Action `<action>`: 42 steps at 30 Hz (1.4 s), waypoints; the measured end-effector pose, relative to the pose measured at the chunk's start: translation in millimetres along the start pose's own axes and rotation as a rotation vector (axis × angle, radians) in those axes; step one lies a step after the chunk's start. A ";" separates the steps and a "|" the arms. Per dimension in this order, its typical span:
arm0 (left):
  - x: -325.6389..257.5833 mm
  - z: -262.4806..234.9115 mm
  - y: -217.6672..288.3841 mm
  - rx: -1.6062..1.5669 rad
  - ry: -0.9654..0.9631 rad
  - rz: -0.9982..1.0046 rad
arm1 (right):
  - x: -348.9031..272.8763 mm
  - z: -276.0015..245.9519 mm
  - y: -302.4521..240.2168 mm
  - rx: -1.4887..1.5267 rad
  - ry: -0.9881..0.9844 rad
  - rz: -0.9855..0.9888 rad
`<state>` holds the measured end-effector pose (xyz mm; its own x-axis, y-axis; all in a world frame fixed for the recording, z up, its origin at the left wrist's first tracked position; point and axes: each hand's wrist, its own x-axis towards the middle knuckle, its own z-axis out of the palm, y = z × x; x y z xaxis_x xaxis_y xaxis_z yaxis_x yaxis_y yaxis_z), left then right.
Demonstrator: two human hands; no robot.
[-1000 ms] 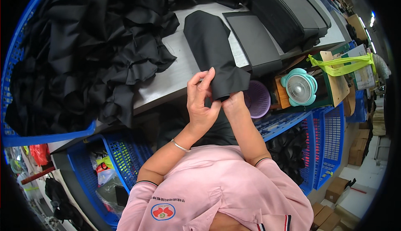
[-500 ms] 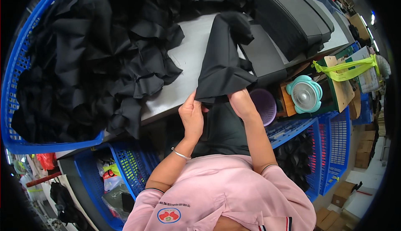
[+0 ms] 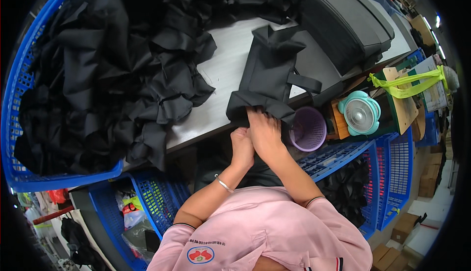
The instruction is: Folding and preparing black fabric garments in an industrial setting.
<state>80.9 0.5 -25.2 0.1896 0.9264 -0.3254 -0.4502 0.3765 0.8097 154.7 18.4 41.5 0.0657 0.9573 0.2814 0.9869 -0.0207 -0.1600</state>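
A black fabric piece (image 3: 267, 77) with a sewn strap (image 3: 305, 82) at its side lies on the grey table, its near end loosely gathered and hanging over the edge. My right hand (image 3: 266, 134) grips that near end, back of the hand upward. Its fingers reach into the folds, which hide the fingertips. Close against it, my left hand (image 3: 242, 148) is closed in a fist at the lower edge of the same fabric. What lies inside the fist is mostly hidden.
A large heap of black fabric (image 3: 105, 75) fills a blue basket (image 3: 64, 177) at left. Stacked black pieces (image 3: 338, 28) lie at the far right of the table (image 3: 228, 50). Beside my right hand are a purple bin (image 3: 311, 132) and a teal fan (image 3: 360, 113). Blue crates (image 3: 392, 173) stand lower right.
The fabric's far end has dropped flatter and its strap now shows at the right. My right hand has moved left into the folds; my left hand has shifted right and nearer, beside it.
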 end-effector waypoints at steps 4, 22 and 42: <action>0.0 2.8 11.3 -0.029 -0.081 0.041 | 0.4 -9.4 5.6 0.006 0.171 -0.093; -16.3 -24.0 77.4 0.787 0.210 0.699 | 18.3 32.1 10.3 -0.001 0.011 -0.066; 35.8 58.0 114.3 1.206 -0.291 1.270 | 15.5 36.3 26.6 -0.003 -0.178 -0.066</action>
<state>86.9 76.3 84.0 0.4619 0.5341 0.7081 0.3761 -0.8410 0.3890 176.5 43.1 7.2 -0.0260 0.9925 0.1193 0.9887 0.0431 -0.1436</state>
